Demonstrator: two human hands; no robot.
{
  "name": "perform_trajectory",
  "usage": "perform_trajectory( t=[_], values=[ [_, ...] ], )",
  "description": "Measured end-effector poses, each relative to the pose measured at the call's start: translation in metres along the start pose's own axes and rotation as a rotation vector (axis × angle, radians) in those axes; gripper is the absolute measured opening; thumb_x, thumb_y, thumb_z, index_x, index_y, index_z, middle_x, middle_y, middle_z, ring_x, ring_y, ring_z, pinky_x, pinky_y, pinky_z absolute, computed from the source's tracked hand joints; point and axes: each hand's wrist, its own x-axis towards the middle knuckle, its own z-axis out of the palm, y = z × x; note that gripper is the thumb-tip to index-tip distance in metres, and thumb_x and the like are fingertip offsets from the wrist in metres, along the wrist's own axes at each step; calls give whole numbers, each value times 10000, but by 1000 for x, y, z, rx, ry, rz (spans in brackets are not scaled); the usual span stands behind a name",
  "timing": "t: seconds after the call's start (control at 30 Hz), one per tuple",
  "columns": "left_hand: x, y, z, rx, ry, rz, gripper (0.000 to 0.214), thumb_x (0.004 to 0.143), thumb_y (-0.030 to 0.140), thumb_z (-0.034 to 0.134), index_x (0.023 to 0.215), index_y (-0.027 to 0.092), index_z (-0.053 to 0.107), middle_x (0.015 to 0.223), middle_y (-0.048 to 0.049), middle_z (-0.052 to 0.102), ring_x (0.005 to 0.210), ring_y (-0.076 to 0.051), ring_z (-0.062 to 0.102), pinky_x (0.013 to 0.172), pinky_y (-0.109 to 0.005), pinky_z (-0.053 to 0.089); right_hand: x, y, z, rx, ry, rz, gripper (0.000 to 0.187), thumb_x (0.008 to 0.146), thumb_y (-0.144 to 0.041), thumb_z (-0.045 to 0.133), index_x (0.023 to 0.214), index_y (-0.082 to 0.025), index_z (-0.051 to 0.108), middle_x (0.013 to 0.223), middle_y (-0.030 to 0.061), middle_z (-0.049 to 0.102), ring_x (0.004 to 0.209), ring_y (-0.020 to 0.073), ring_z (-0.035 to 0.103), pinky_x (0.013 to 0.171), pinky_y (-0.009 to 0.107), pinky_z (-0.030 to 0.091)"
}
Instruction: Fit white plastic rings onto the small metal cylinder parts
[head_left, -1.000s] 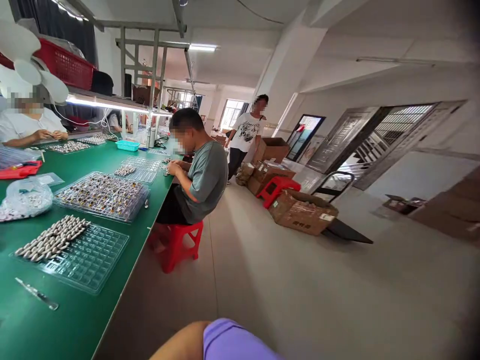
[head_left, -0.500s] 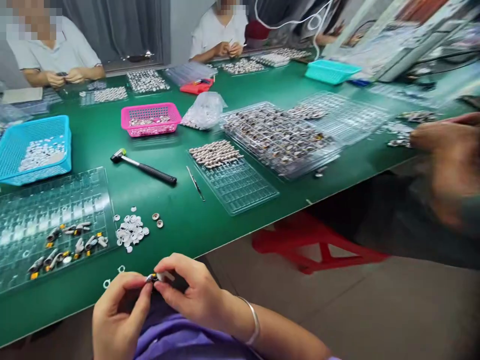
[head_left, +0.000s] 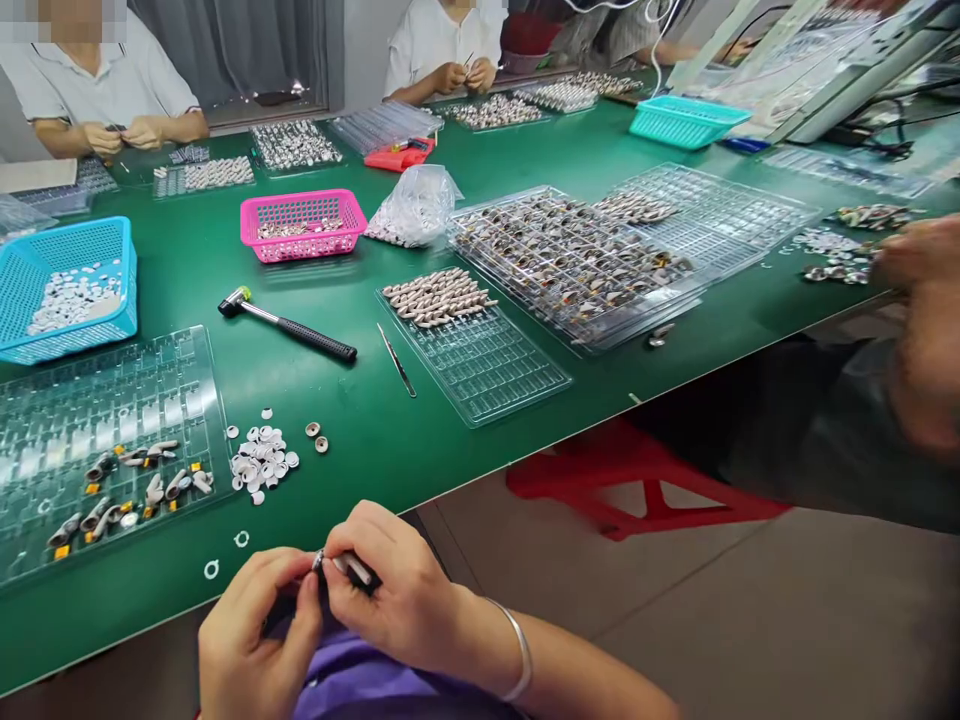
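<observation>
Just off the edge of the desk (head_left: 375, 450), above purple cloth (head_left: 360, 675), a small part (head_left: 319, 562) sits between the person's hands. The left hand (head_left: 259, 620) pinches it between thumb and forefinger; the right hand (head_left: 394, 580), fingers curled nearly closed, grips its other side, a pale stem (head_left: 358, 570) showing beneath them. Near the left hand lie two white rings (head_left: 206, 572), then white discs (head_left: 264, 460) beside a clear tray (head_left: 150, 385) bearing curved pieces (head_left: 154, 490).

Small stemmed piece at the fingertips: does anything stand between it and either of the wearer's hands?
Nothing visible does: the left hand and right hand pinch the small stemmed piece directly, though the fingers hide part of it.
</observation>
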Motion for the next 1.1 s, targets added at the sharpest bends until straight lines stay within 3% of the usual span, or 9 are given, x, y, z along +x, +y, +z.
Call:
perform_trajectory(
  t=[0.33,0.57,0.9,1.1],
  values=[
    [7,6,0,113,37,89,127,821,123,630,869,235,666,785,-6,716,660,-136,690,654,-217,571,-4,2,-2,-57,-19,-3,123,888,-124,503,802,-208,531,673,6,546,635,153,505,584,262,433],
    [16,13,-1,54,-44,11,130,814,118,581,781,232,635,715,0,681,601,-125,647,585,-209,543,-2,1,-7,42,-66,54,104,873,-131,518,804,-205,542,669,-6,529,624,143,484,598,257,431],
    [19,10,-9,-173,-263,-251,141,787,182,558,655,219,591,607,27,609,530,-115,582,483,-179,482,3,3,-10,477,-227,400,59,778,-147,564,730,-174,584,671,-30,511,554,86,443,515,201,374],
    [19,8,-8,-288,-282,-298,146,799,188,559,659,219,585,611,38,577,535,-106,553,482,-166,469,4,3,-11,575,-259,491,48,759,-151,559,718,-168,578,667,-27,537,551,83,436,514,197,371]
  ],
)
